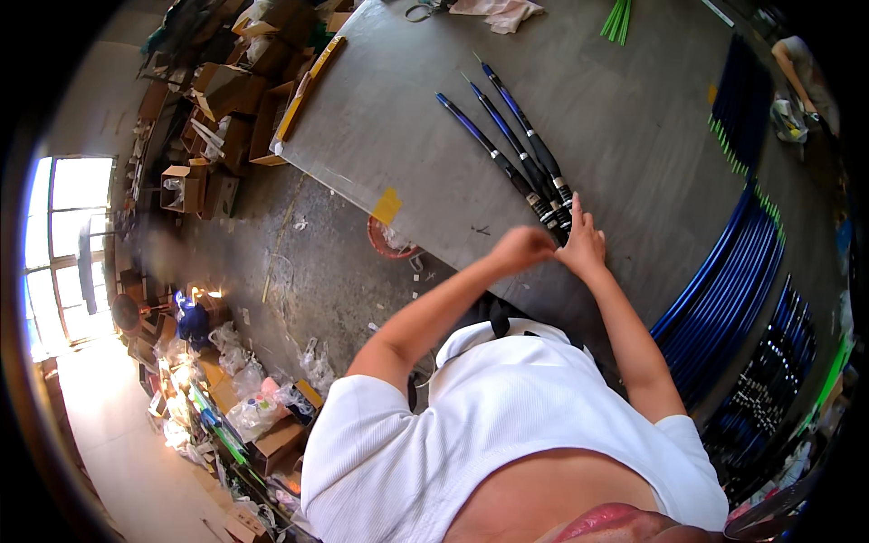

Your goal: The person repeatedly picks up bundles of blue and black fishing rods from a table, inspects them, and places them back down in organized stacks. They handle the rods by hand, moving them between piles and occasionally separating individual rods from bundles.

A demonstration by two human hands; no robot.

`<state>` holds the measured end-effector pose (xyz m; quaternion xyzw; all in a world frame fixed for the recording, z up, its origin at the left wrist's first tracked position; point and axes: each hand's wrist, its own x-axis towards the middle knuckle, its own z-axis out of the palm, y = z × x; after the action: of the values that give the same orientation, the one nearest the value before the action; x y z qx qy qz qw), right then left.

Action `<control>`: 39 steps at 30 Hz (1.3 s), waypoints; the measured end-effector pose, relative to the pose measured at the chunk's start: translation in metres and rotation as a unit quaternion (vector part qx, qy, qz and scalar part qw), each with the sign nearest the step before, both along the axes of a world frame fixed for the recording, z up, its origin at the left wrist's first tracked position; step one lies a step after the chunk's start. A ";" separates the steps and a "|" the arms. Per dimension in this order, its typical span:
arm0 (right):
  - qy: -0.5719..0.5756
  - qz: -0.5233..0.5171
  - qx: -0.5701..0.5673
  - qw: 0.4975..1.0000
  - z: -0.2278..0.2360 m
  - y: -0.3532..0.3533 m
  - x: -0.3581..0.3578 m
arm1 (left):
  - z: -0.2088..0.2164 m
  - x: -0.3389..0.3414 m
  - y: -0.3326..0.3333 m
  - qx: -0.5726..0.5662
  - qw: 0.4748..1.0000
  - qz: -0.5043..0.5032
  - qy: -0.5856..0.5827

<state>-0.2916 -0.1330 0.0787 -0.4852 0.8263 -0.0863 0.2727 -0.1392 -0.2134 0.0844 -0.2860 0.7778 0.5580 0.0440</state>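
Note:
Three telescopic fishing rods, blue and black with pale bands on their lower sections, lie fanned on the grey table: a left rod [493, 156], a middle rod [509, 134] and a right rod [528, 129]. Their thick butt ends come together at my hands. My left hand [525, 249] is closed just left of the butts; its fingertips are blurred, and what they hold is hidden. Beside the right rod's butt, my right hand [584, 242] has its index finger stretched along the rod and its fingers apart. Its thumb reaches toward my left fingertips.
Bundled blue rods [724, 281] and dark banded rods [769, 380] lie along the right of the table [398, 118]. Green sticks [616, 22] and a pink cloth [498, 13] lie at the far side. Below the left edge stands a red basket [378, 242]; cardboard boxes [231, 90] are stacked beyond.

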 end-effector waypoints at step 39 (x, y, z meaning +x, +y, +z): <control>0.232 0.340 -0.255 0.875 -0.016 -0.278 -0.010 | -0.013 0.185 -0.210 -0.418 0.898 0.084 -0.108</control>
<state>-0.3014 -0.4110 0.0631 -0.7951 0.5992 -0.0806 -0.0472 0.0460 -0.4230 0.0717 -0.4010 0.9028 0.1491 -0.0432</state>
